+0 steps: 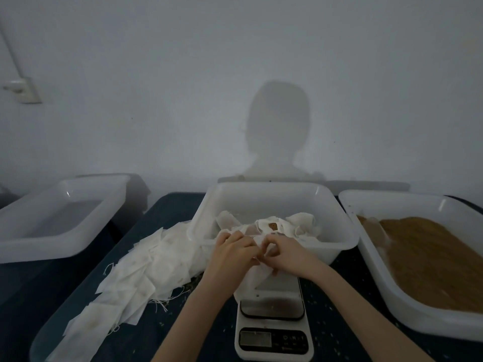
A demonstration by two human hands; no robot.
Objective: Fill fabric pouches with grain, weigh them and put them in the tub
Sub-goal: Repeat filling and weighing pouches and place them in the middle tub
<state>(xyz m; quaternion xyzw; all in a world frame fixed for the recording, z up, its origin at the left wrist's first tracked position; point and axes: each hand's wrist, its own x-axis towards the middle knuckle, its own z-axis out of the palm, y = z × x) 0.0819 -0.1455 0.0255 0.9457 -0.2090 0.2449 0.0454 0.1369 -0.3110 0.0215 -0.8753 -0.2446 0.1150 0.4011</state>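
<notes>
My left hand [233, 250] and my right hand [285, 253] meet above the white kitchen scale [273, 333], both pinching the top of one white fabric pouch [252, 279] that hangs over the scale's platform. Right behind them stands the middle white tub [274, 199] holding several white pouches, one showing a brown patch. A tub of brown grain [428, 252] sits to the right. A pile of flat empty pouches [136, 273] spreads over the dark table left of the scale.
An empty white tub [55, 220] stands at the left on a lower surface. Loose grains and threads lie scattered on the dark blue table [172, 207] round the scale. A bare grey wall rises right behind the tubs.
</notes>
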